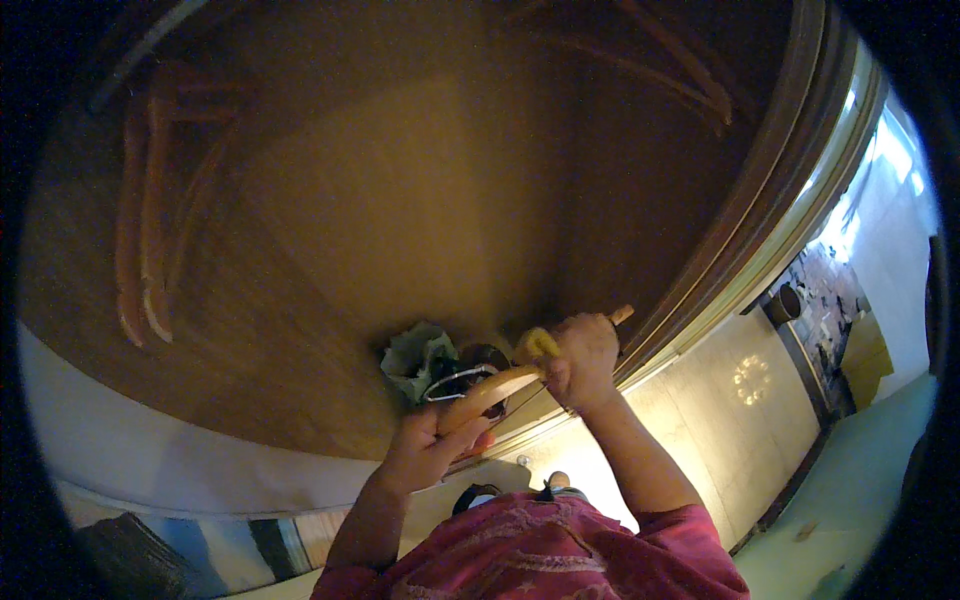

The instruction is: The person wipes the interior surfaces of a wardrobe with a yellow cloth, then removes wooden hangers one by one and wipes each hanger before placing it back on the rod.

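My left hand [431, 450] grips the lower end of a curved tan piece [495, 390], perhaps wood, with a pale flat side. Its upper end meets my right hand [589, 364], whose fingers are closed around something with a light brown stub [622, 313] poking out on the far side. A yellow rounded thing [540, 343] lies against the right fingers; I cannot tell what it is. A thin dark line runs from the right hand down beside the curved piece. Just behind are a crumpled grey-green cloth or paper [418, 360] and a curved metal wire or handle [450, 379].
A broad brown wooden surface [375, 225] fills the view ahead, with reddish-brown wooden bars [154, 225] at the left. An orange-red thing [484, 442] shows below my hands. Layered trim [720, 255] borders the right side; beyond are a pale floor [720, 382], a bucket-like container [785, 302] and scattered debris.
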`<act>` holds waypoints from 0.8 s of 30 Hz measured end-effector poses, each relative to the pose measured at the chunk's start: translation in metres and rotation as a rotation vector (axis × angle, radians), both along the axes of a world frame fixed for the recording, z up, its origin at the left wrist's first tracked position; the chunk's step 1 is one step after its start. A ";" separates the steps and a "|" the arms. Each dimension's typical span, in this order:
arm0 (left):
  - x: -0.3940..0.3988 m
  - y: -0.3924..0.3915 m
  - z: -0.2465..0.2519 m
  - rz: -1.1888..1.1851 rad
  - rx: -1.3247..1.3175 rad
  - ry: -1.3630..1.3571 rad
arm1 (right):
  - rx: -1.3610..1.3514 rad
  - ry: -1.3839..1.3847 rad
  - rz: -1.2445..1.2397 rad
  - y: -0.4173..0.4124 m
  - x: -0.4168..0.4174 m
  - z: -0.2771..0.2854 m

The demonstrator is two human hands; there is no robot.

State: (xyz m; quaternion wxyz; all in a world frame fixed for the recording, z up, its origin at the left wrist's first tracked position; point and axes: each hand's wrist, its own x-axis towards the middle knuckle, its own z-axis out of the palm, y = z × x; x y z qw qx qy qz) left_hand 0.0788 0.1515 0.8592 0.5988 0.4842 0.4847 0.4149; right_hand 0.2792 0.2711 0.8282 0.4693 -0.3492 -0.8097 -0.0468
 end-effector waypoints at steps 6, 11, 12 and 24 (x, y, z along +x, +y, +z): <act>0.013 0.003 -0.014 -0.059 0.089 -0.003 | -0.078 -0.037 -0.024 -0.024 -0.006 0.003; 0.036 -0.003 -0.026 -0.079 0.253 0.151 | -0.059 0.321 0.214 -0.058 -0.026 0.005; 0.038 -0.005 -0.027 -0.097 0.299 0.187 | -0.102 0.197 0.217 -0.053 -0.021 -0.002; 0.033 -0.035 -0.013 0.189 0.029 0.063 | -0.082 0.233 -0.032 0.022 0.064 -0.033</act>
